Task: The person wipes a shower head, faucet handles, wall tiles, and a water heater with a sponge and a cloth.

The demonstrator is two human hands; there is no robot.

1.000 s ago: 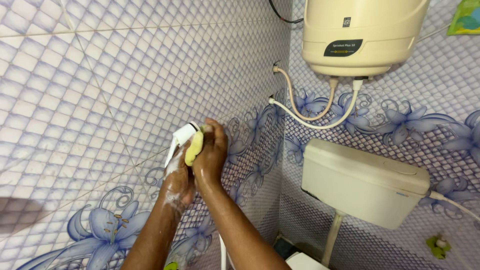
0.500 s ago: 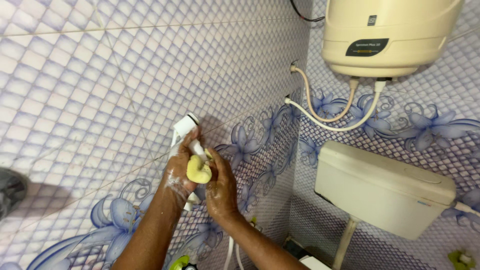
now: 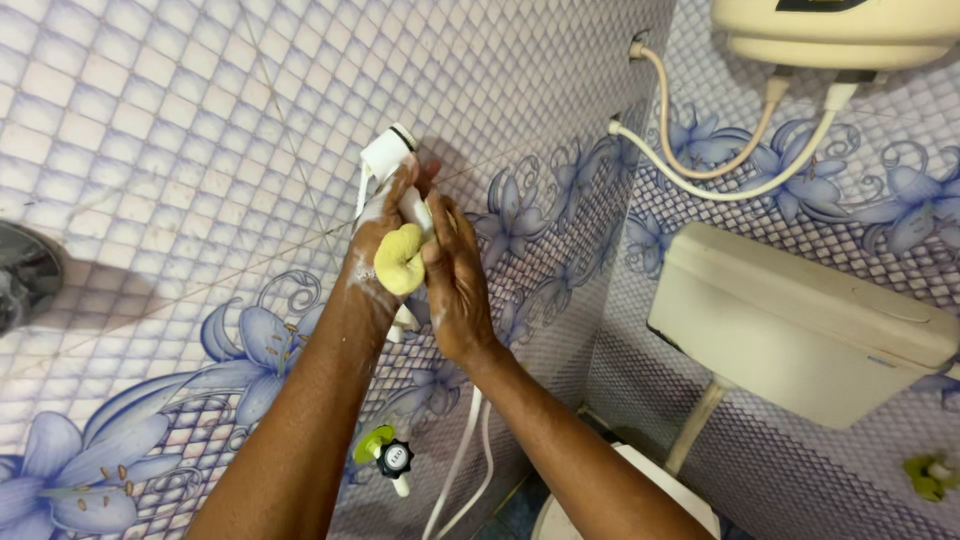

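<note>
tiled bathroom corner, small lilac-and-white diamond tiles with blue flower prints low on both walls. cream water heater at top right edge, two white hoses looping from its base to fittings on the wall. cream cistern mounted below on right wall, its pipe dropping toward white toilet rim at bottom edge. small green-and-white fitting near lower right corner. dark round object at left edge, blurred, kind unclear.

white hand sprayer on left wall near the corner, head tilted up. white hose hanging below it down the wall. green tap with black knob low on same wall, just left of hose.

left hand soapy, fingers curled around sprayer body, closed on it. right hand with fingers fairly straight, pressing yellow sponge against sprayer, sponge pinched between the two hands; whether the right thumb wraps it cannot be told. white lather on left wrist and knuckles.
</note>
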